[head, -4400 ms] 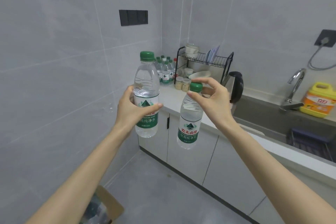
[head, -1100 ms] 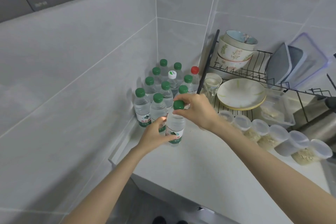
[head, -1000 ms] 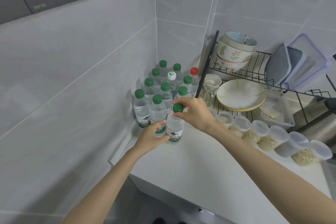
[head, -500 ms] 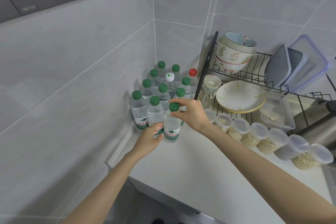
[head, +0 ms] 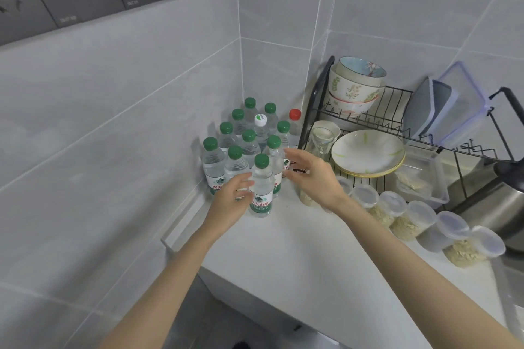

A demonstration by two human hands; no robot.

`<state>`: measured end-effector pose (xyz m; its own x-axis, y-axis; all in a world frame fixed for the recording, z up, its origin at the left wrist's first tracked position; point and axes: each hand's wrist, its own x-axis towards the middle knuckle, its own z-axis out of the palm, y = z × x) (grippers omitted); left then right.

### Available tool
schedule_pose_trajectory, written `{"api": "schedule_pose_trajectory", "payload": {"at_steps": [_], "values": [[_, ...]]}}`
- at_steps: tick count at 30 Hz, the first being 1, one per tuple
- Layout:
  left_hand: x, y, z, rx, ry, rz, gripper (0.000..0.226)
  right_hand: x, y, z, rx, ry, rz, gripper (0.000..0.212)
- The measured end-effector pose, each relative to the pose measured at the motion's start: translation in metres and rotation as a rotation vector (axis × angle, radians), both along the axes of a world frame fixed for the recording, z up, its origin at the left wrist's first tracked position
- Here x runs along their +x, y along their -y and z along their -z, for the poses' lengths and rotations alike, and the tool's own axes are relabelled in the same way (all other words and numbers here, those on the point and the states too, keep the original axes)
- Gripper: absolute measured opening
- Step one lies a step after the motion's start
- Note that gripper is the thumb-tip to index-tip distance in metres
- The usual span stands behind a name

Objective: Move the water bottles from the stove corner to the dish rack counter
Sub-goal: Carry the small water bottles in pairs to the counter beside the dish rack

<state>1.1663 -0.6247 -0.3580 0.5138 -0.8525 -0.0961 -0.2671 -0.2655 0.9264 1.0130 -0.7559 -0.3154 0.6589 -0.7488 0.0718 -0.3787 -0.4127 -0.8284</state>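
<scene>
Several clear water bottles (head: 249,133) with green caps stand packed in the wall corner of the white counter (head: 306,258), left of the dish rack (head: 397,122). The front bottle (head: 261,188) stands upright on its own at the group's near edge, with another green-capped bottle (head: 236,163) just behind it. My left hand (head: 231,195) is beside the front bottle's left side, fingers relaxed, touching or nearly touching it. My right hand (head: 309,176) hovers to the bottle's right, fingers spread, holding nothing.
The black wire dish rack holds stacked bowls (head: 354,85), plates (head: 368,153), a glass (head: 321,136) and plastic lids (head: 450,105). A row of lidded jars with grain (head: 411,218) lines the counter in front. A metal kettle (head: 499,204) sits at right. The counter edge drops off near me.
Both bottles I carried now stand on the counter with the group. My right hand has let go of the front bottle's cap and moved right; my left hand has loosened.
</scene>
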Motion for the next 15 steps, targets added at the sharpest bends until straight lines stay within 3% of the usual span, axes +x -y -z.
{"api": "schedule_pose_trajectory", "payload": {"at_steps": [6, 15], "values": [[-0.019, -0.004, -0.038, -0.103, 0.011, -0.005, 0.041, -0.036, -0.016, -0.01, 0.038, 0.074, 0.085, 0.045], [-0.054, -0.001, -0.085, -0.132, 0.013, 0.233, 0.044, -0.092, -0.063, -0.036, 0.037, 0.154, 0.296, 0.041]]}}
